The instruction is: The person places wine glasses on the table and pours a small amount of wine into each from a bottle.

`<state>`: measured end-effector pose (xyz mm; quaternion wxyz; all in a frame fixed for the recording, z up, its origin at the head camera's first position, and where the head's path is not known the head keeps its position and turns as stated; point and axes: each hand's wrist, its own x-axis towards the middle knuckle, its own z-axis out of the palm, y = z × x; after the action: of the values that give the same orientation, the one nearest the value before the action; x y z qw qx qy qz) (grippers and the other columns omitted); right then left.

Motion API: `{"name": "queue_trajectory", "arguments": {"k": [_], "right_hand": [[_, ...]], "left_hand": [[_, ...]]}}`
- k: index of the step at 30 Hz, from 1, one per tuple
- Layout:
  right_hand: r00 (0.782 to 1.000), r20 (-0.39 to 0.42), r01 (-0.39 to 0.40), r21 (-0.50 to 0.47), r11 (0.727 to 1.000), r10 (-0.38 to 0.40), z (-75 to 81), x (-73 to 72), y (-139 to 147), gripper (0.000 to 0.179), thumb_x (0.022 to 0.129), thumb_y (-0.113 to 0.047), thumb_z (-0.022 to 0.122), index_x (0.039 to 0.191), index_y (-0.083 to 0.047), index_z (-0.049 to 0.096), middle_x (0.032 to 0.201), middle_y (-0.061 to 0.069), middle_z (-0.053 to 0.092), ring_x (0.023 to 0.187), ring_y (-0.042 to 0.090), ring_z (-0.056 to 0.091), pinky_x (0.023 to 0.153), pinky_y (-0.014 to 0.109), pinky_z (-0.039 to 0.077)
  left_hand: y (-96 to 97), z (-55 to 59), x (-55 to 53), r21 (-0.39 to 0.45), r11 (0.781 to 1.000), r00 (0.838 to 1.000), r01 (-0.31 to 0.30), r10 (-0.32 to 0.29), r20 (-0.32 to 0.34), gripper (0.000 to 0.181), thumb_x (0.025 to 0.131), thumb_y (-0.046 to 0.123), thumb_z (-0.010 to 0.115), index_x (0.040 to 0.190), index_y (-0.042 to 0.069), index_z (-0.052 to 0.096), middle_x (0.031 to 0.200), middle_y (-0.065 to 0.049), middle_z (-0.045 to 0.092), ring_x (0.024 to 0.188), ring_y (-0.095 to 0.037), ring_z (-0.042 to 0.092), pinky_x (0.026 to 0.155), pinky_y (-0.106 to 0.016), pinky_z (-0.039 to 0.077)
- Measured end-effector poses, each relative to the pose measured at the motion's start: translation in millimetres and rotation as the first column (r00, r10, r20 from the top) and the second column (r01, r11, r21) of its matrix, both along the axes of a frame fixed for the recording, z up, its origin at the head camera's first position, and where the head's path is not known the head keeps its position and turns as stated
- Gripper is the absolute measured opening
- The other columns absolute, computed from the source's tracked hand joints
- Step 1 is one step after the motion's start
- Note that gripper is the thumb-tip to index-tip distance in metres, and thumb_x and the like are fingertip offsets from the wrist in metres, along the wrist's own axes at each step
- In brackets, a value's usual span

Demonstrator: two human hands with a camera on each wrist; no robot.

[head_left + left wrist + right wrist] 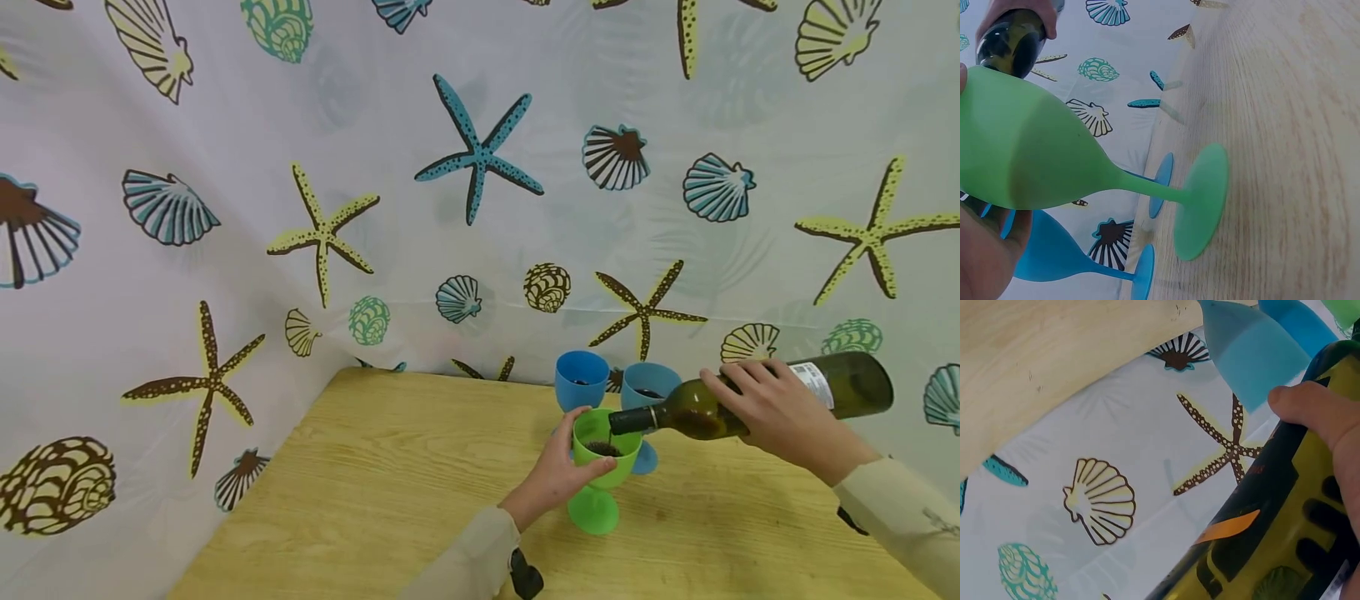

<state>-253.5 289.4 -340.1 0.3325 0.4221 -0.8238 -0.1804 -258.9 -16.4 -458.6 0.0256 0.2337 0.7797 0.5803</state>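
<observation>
A green plastic goblet (pixel 594 510) stands on the wooden table, dark liquid in its bowl. My left hand (pixel 558 475) holds the bowl, thumb on the near side and fingers round the far side; the left wrist view shows its green bowl (pixel 1029 144) from the side. In my right hand (pixel 783 412) is a dark green wine bottle (pixel 862 385), gripped round the body and tilted nearly level. Its neck points left, the mouth over the goblet's rim, and a thin dark stream runs down. The right wrist view shows the thumb (pixel 1316 406) along the bottle.
Behind the green goblet stand a darker blue goblet (pixel 581 375) and a lighter blue goblet (pixel 637 375), each with dark liquid inside. A white curtain (pixel 525 242) printed with starfish and shells hangs along the back and left of the table (pixel 375 492).
</observation>
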Motion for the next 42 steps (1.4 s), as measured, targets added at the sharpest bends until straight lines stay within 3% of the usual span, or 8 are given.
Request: {"name": "queue_trajectory", "arguments": {"k": [17, 26, 28, 31, 35, 37, 39, 42], "right_hand": [[0.991, 0.127, 0.072, -0.220, 0.973, -0.045, -34.2, 12.5, 3, 0.097, 0.042, -0.029, 0.093, 0.124, 0.003, 0.054, 0.102, 0.020, 0.058, 0.088, 0.037, 0.058, 0.070, 0.055, 0.047], [0.977, 0.201, 0.135, -0.343, 0.930, -0.068, -58.4, 19.9, 6, 0.097, 0.043, -0.027, 0.094, 0.125, 0.004, 0.053, 0.105, 0.020, 0.059, 0.090, 0.039, 0.058, 0.072, 0.057, 0.047], [0.974, 0.217, 0.144, -0.382, 0.913, -0.062, -63.6, 22.2, 8, 0.097, 0.047, -0.034, 0.094, 0.126, 0.004, 0.052, 0.106, 0.020, 0.059, 0.091, 0.040, 0.058, 0.073, 0.057, 0.047], [0.971, 0.234, 0.157, -0.445, 0.882, -0.054, -71.7, 25.0, 8, 0.099, 0.063, -0.068, 0.072, 0.127, 0.005, 0.051, 0.104, 0.021, 0.058, 0.089, 0.040, 0.058, 0.071, 0.057, 0.047], [0.970, 0.235, 0.173, -0.523, 0.835, -0.054, -81.5, 27.0, 8, 0.100, 0.075, -0.077, 0.030, 0.125, 0.006, 0.051, 0.100, 0.022, 0.059, 0.083, 0.040, 0.058, 0.067, 0.056, 0.048], [0.969, 0.239, 0.186, -0.559, 0.808, -0.058, -85.4, 28.4, 9, 0.100, 0.073, -0.078, 0.035, 0.124, 0.007, 0.051, 0.099, 0.022, 0.059, 0.082, 0.040, 0.058, 0.067, 0.056, 0.049], [0.966, 0.249, 0.205, -0.598, 0.775, -0.063, -89.0, 30.3, 9, 0.100, 0.067, -0.074, 0.059, 0.124, 0.007, 0.051, 0.100, 0.023, 0.058, 0.083, 0.040, 0.058, 0.067, 0.056, 0.048], [0.956, 0.284, 0.252, -0.660, 0.708, -0.076, -94.0, 33.2, 8, 0.099, 0.052, -0.043, 0.091, 0.125, 0.007, 0.049, 0.103, 0.024, 0.057, 0.086, 0.041, 0.056, 0.068, 0.056, 0.048]], "left_hand": [[-1.3, 1.1, -2.3, -0.016, 1.000, 1.000, -0.021, 0.021, 0.009, 0.075, 0.089, 0.034, 0.066, 0.148, 0.018, 0.024, 0.141, -0.005, 0.040, 0.126, -0.025, 0.043, 0.098, -0.049, 0.039], [-1.7, -1.0, -1.7, 0.004, 1.000, 0.999, -0.005, 0.005, 0.032, 0.076, 0.088, 0.034, 0.067, 0.149, 0.018, 0.024, 0.141, -0.006, 0.040, 0.127, -0.026, 0.042, 0.099, -0.050, 0.038], [-1.1, -2.3, -1.9, 0.004, 1.000, 1.000, -0.004, 0.003, 0.031, 0.075, 0.089, 0.034, 0.067, 0.148, 0.018, 0.024, 0.139, -0.005, 0.041, 0.125, -0.024, 0.043, 0.098, -0.048, 0.039], [-0.9, -3.5, -1.8, 0.004, 1.000, 1.000, -0.008, 0.008, 0.029, 0.074, 0.089, 0.032, 0.067, 0.148, 0.019, 0.024, 0.137, -0.004, 0.043, 0.123, -0.024, 0.045, 0.097, -0.047, 0.040], [-1.2, -0.8, -0.3, -0.004, 1.000, 0.999, -0.018, 0.018, 0.030, 0.074, 0.089, 0.033, 0.066, 0.148, 0.020, 0.024, 0.139, -0.005, 0.041, 0.125, -0.025, 0.043, 0.098, -0.049, 0.039], [-1.4, 0.8, 0.6, -0.008, 1.000, 0.999, -0.021, 0.021, 0.032, 0.075, 0.089, 0.034, 0.066, 0.149, 0.020, 0.024, 0.139, -0.005, 0.041, 0.126, -0.025, 0.042, 0.098, -0.050, 0.038], [-1.6, 1.7, 1.3, -0.010, 1.000, 0.999, -0.019, 0.020, 0.034, 0.075, 0.089, 0.034, 0.067, 0.149, 0.020, 0.024, 0.139, -0.005, 0.041, 0.125, -0.025, 0.043, 0.098, -0.049, 0.038], [-2.2, 0.5, 1.7, -0.014, 1.000, 0.999, -0.018, 0.018, 0.039, 0.075, 0.088, 0.032, 0.067, 0.148, 0.021, 0.024, 0.137, -0.004, 0.042, 0.123, -0.024, 0.045, 0.096, -0.047, 0.040]]}}
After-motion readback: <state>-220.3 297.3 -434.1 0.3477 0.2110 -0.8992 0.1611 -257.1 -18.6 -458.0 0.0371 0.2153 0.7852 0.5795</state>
